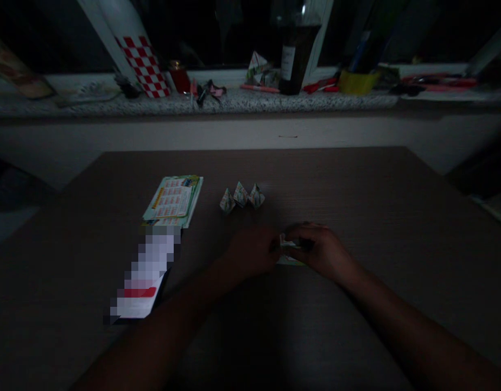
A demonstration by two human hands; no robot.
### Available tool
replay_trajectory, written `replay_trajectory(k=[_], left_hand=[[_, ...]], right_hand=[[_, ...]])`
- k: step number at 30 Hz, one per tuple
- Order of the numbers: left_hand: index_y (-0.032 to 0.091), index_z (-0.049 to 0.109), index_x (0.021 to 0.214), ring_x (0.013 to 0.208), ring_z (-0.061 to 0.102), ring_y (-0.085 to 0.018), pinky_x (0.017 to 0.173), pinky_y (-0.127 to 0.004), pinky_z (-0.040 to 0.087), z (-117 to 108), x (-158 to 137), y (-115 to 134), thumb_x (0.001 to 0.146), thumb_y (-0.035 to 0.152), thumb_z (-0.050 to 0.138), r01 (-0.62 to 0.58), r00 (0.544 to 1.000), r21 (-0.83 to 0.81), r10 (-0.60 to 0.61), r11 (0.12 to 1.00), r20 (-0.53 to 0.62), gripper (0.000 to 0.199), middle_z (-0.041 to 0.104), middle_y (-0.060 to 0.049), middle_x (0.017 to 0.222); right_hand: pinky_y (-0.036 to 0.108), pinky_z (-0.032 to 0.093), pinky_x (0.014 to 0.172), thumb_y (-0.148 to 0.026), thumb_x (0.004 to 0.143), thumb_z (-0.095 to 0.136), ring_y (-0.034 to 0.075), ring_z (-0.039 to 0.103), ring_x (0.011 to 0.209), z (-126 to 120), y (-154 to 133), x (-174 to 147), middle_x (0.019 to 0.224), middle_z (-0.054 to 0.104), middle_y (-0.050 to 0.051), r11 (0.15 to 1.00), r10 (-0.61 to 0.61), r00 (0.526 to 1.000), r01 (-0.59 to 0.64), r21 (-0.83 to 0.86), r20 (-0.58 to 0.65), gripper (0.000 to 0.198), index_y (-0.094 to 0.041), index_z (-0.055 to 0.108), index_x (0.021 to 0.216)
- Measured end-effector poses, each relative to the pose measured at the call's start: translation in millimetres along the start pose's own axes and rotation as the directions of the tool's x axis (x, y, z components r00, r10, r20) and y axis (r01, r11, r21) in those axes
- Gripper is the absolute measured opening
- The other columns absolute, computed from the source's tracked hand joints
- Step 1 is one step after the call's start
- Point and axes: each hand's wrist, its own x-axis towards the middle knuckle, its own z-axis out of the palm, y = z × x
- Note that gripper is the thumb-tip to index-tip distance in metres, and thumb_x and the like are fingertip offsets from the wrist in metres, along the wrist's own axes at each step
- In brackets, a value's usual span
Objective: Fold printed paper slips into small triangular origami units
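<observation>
Both hands are on a small printed sheet of paper [290, 259] low over the table. My left hand [256, 251] grips its left side with curled fingers, mostly in shadow. On the other side, my right hand [324, 251] pinches the sheet's upper edge between thumb and fingers. Part of the paper is hidden by the fingers, so its folds are hard to make out. Just beyond the hands stand three folded paper pieces [241, 195] with pointed tops, side by side. A stack of printed calendar-like sheets [172, 198] lies to their left.
A phone [142, 301] with a lit, blurred-out screen lies left of my left forearm, against the stack. Behind the wooden table [340, 179], a granite sill [242, 103] carries a dark bottle [291, 62], a red-and-white checked container [146, 65] and a yellow holder [358, 81].
</observation>
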Motion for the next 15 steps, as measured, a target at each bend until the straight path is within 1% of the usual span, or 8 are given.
replay_trajectory(k=[3,6,11,15], left_hand=[[0.018,0.067,0.084,0.077,0.064,-0.020,0.067,-0.028,0.045,4,0,0,0.082,0.030,0.052,0.002,1.000,0.033,-0.003,0.999,0.029,0.019,0.069,-0.005,0.085],[0.019,0.067,0.084,0.076,0.063,-0.019,0.066,-0.027,0.045,5,1,-2,0.081,0.028,0.053,0.013,0.999,0.028,-0.014,1.000,0.039,0.017,0.069,-0.004,0.085],[0.018,0.066,0.083,0.074,0.063,-0.018,0.065,-0.027,0.044,4,0,-2,0.081,0.029,0.053,0.008,0.999,0.017,-0.009,1.000,0.040,0.017,0.069,-0.004,0.084],[0.018,0.067,0.085,0.077,0.063,-0.019,0.067,-0.027,0.045,3,0,0,0.081,0.028,0.052,0.032,0.997,0.012,-0.032,0.999,0.065,0.018,0.069,-0.005,0.087]], right_hand=[[0.029,0.048,0.071,-0.016,0.074,0.072,0.017,0.065,0.077,-3,2,0,0.088,0.073,0.003,1.000,-0.014,0.999,0.014,0.001,0.039,0.018,-0.022,0.070,0.091],[0.029,0.049,0.069,-0.013,0.074,0.070,0.017,0.065,0.076,-7,6,-1,0.089,0.073,0.004,1.000,-0.002,0.998,0.001,0.021,0.069,0.021,-0.022,0.071,0.093],[0.033,0.052,0.079,-0.011,0.076,0.066,0.019,0.066,0.089,-15,11,-5,0.101,0.072,0.006,0.994,-0.007,0.993,-0.006,0.109,0.122,0.028,-0.023,0.070,0.100],[0.035,0.053,0.083,-0.008,0.079,0.060,0.020,0.066,0.093,-22,13,-7,0.103,0.071,0.007,0.989,0.001,0.981,-0.030,0.145,0.196,0.031,-0.023,0.069,0.104]])
